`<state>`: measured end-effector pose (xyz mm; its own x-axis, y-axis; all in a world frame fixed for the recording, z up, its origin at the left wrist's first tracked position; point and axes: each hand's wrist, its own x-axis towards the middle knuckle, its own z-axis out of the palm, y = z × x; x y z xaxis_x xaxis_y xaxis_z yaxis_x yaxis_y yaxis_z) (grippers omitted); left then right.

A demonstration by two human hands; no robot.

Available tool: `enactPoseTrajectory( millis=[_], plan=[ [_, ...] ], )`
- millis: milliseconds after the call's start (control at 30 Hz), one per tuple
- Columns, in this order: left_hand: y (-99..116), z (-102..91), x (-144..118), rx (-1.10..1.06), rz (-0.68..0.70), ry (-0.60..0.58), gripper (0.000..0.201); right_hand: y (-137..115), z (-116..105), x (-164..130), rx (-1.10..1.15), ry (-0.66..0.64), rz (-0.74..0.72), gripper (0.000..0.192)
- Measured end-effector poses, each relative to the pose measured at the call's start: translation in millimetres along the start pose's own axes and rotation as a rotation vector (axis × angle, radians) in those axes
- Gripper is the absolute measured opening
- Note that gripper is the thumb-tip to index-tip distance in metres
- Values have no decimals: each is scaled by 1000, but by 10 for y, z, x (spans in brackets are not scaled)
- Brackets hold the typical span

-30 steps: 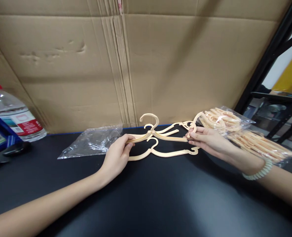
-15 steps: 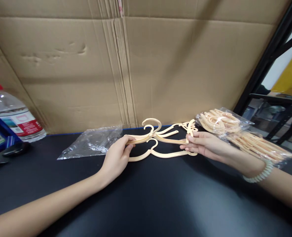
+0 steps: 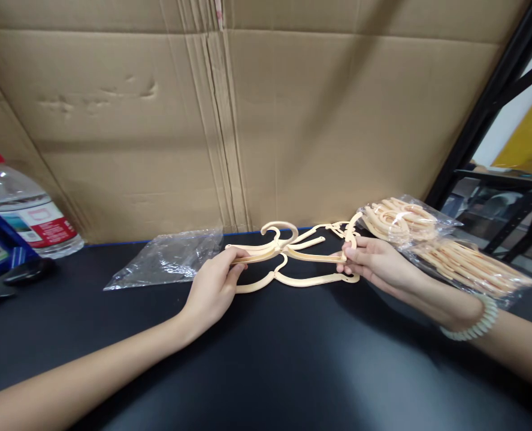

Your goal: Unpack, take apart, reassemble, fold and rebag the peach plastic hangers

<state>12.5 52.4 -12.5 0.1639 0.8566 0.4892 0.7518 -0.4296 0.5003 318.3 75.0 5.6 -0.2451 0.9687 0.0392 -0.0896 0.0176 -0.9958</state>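
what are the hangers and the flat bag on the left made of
The hangers look like moulded plastic, pale peach with a smooth, slightly glossy finish: thin, even bars and rounded hooks. The left hand and right hand grip their ends. The flat bag seems to be thin clear plastic film: see-through, crinkled, with bright glints.

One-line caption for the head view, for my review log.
Left hand and right hand grip opposite ends of stacked cream plastic hangers above a black table, beside a clear bag of hangers.

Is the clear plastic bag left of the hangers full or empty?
Empty, it seems. The clear plastic bag lies flat and crumpled on the black table, and nothing shows through it. The left hand beside it holds hangers.
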Motion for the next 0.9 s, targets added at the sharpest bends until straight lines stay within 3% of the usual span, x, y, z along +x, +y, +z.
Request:
enactPoseTrajectory(
  millis=[200, 333, 500, 567, 633, 767, 900],
  plan=[
    [42, -26, -17, 36, 36, -18, 17, -4, 43, -34, -57, 35, -130, 30],
    [123, -39, -46, 154, 96, -13, 18, -6, 40, -27, -11, 126, -148, 37],
    [235, -92, -33, 458, 346, -35, 15, 4, 45, -36, 97, 34, -50, 27],
    [286, -156, -7, 588, 401, -71, 17, 5, 17, -16, 163, -8, -22, 22],
    [341, -239, 21, 682, 389, -112, 16, -8, -42, 23, 194, -23, -26, 24],
    [444, -392, 33, 805, 329, -258, 15, -78, -227, 129, 143, -19, -85, 9],
    [537, -457, -33, 854, 289, -451, 13, -128, -395, 223, 50, 80, -195, 20]
  ],
)
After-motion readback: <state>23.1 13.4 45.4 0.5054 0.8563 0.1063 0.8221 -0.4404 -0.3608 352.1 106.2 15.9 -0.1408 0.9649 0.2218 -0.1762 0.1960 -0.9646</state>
